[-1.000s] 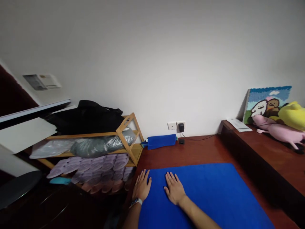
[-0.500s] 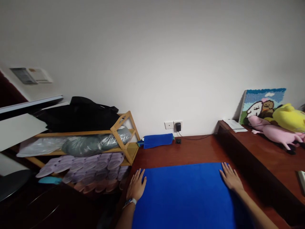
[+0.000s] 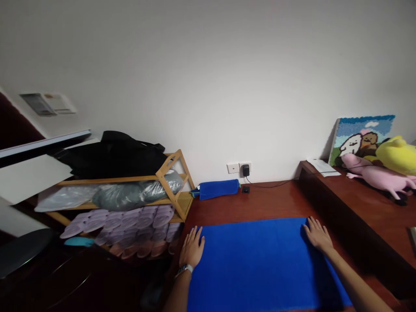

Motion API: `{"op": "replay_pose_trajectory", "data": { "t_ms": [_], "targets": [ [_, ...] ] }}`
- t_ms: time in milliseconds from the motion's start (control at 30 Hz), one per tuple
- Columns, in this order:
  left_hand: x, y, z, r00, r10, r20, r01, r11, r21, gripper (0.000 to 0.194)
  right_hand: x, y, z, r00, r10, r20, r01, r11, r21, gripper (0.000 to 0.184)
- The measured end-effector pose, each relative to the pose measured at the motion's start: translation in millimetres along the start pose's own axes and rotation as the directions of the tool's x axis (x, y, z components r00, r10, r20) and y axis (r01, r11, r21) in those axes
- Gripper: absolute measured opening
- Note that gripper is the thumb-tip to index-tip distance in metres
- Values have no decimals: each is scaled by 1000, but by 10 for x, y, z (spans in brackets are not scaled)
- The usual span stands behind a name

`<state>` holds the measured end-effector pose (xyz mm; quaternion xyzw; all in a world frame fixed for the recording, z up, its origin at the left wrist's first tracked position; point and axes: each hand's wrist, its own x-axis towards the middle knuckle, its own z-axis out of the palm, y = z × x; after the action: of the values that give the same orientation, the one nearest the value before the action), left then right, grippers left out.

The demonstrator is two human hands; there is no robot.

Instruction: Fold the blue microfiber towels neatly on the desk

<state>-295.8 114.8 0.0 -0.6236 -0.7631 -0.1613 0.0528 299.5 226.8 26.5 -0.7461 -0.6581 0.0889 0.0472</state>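
A blue cloth (image 3: 256, 264) lies spread flat over the reddish-brown wooden desk (image 3: 269, 201). At its far left corner rests my left hand (image 3: 192, 248), palm down with fingers stretched out, a watch on the wrist. My right hand (image 3: 317, 235) lies flat on the far right corner, fingers extended. Both hands touch the cloth's edges without gripping it. Farther back, against the wall, sits a folded blue cloth (image 3: 219, 189).
Left of the desk stands a wooden rack (image 3: 182, 203) with a black bag (image 3: 113, 156) and lilac slippers (image 3: 143, 216). A black plug (image 3: 246, 170) sits in the wall socket. On the raised right surface are a pink plush toy (image 3: 373, 174) and a picture (image 3: 364, 138).
The view has shifted slightly, so the scene sits a little farther right and higher. The cloth's near edge now shows at the bottom. Both hands stay flat at its far corners.
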Motion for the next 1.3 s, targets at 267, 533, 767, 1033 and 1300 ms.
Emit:
{"op": "replay_pose_trajectory", "data": {
  "t_ms": [267,533,767,1033,1300],
  "targets": [
    [-13,9,-1,1000,3,8,-3,1000,-5,53,-897,-2121,382,842,-536,-65,539,829,151,71],
    [-3,-5,11,1000,2,23,-3,1000,17,53,-955,-2416,524,796,-604,45,589,789,177,72],
    [0,2,16,1000,6,29,-7,1000,27,54,-215,-520,391,967,-252,29,253,967,-34,74],
    [113,-61,-13,987,-26,156,22,999,25,57,26,492,95,994,-111,10,111,993,43,74],
    [-584,28,-218,993,114,41,-113,993,-28,55,-1084,-831,312,891,-412,-189,446,871,204,72]
  ]
}}
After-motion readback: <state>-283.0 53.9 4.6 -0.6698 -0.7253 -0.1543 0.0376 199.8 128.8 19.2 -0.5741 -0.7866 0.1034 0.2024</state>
